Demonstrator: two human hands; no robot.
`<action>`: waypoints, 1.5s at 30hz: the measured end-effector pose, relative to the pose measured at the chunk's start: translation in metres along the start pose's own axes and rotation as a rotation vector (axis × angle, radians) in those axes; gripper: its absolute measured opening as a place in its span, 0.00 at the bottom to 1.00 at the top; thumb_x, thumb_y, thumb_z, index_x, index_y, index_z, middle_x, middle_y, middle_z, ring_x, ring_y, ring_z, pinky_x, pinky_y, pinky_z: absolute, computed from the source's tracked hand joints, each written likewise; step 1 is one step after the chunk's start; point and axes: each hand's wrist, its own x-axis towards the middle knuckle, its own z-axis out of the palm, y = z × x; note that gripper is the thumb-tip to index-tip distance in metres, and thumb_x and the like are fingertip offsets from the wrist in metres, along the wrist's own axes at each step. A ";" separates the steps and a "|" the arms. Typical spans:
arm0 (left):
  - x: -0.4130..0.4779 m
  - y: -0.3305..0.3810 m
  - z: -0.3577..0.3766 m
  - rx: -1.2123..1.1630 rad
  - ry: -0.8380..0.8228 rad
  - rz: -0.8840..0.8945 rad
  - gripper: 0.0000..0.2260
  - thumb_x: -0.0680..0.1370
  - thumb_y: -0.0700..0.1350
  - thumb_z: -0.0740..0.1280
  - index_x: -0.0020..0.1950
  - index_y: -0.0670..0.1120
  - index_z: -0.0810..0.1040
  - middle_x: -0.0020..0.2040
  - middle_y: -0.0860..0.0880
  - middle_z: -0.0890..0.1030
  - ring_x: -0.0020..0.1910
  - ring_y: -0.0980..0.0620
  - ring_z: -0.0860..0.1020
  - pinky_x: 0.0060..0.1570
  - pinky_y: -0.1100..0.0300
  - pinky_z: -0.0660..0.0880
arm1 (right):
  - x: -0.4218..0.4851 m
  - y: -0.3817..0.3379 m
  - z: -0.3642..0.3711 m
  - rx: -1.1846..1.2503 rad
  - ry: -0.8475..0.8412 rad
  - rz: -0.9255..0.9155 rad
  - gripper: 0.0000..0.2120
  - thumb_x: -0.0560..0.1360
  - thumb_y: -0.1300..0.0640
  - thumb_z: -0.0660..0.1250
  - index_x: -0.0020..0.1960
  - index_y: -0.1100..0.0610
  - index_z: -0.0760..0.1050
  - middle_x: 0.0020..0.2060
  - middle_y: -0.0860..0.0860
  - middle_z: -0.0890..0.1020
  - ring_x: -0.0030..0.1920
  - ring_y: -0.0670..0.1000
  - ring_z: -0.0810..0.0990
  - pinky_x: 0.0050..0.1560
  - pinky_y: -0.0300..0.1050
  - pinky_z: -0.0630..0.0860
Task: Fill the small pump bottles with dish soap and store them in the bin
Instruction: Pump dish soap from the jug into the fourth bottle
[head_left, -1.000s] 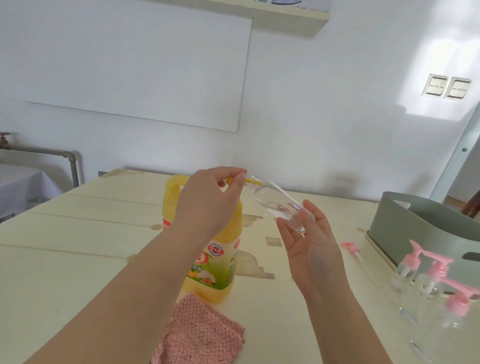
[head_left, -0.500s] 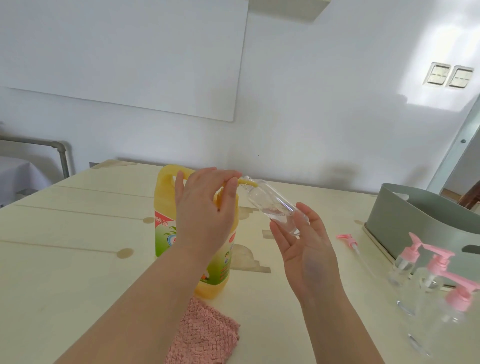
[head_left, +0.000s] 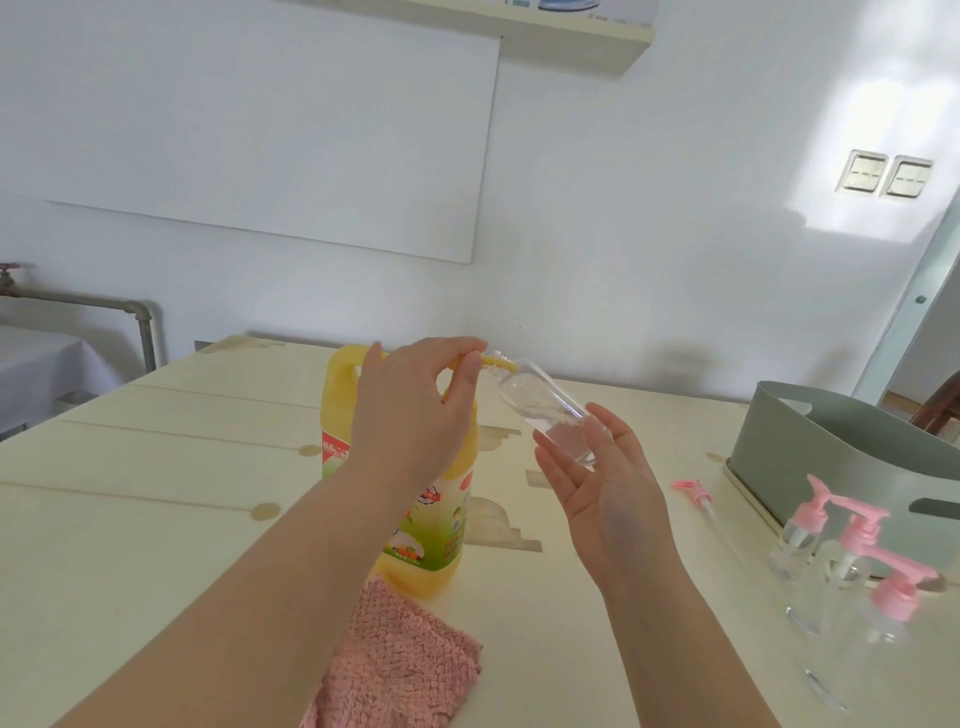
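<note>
Left hand (head_left: 415, 415) pinching yellow spout (head_left: 457, 361) atop dish soap jug (head_left: 441, 519). Right hand (head_left: 608, 499) holding clear bottle (head_left: 540, 405) by base, tilted, mouth meeting spout. Bottle likely light, thin-walled, getting slippery; gripping low, gently.

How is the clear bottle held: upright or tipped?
Tipped: clear bottle slants, neck up-left at the yellow spout, base down in the right hand.
</note>
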 end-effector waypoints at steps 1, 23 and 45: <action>0.001 0.001 -0.002 -0.025 -0.008 0.003 0.11 0.80 0.50 0.59 0.57 0.55 0.79 0.50 0.64 0.75 0.51 0.66 0.69 0.70 0.54 0.57 | 0.000 -0.001 0.002 0.002 -0.001 -0.010 0.06 0.79 0.60 0.63 0.55 0.56 0.74 0.46 0.55 0.83 0.45 0.57 0.84 0.42 0.42 0.82; -0.010 -0.016 0.018 -0.018 0.088 -0.011 0.17 0.74 0.61 0.53 0.51 0.60 0.80 0.52 0.62 0.79 0.62 0.60 0.70 0.72 0.48 0.47 | 0.001 0.009 -0.007 0.011 0.006 0.012 0.06 0.79 0.61 0.63 0.54 0.56 0.74 0.49 0.56 0.82 0.44 0.56 0.83 0.43 0.42 0.82; -0.004 -0.011 0.015 -0.186 0.176 0.085 0.11 0.78 0.54 0.61 0.46 0.53 0.82 0.43 0.64 0.80 0.49 0.66 0.75 0.70 0.50 0.59 | 0.000 0.004 -0.001 0.040 -0.024 -0.031 0.07 0.79 0.62 0.62 0.56 0.58 0.74 0.50 0.57 0.81 0.46 0.55 0.84 0.51 0.43 0.82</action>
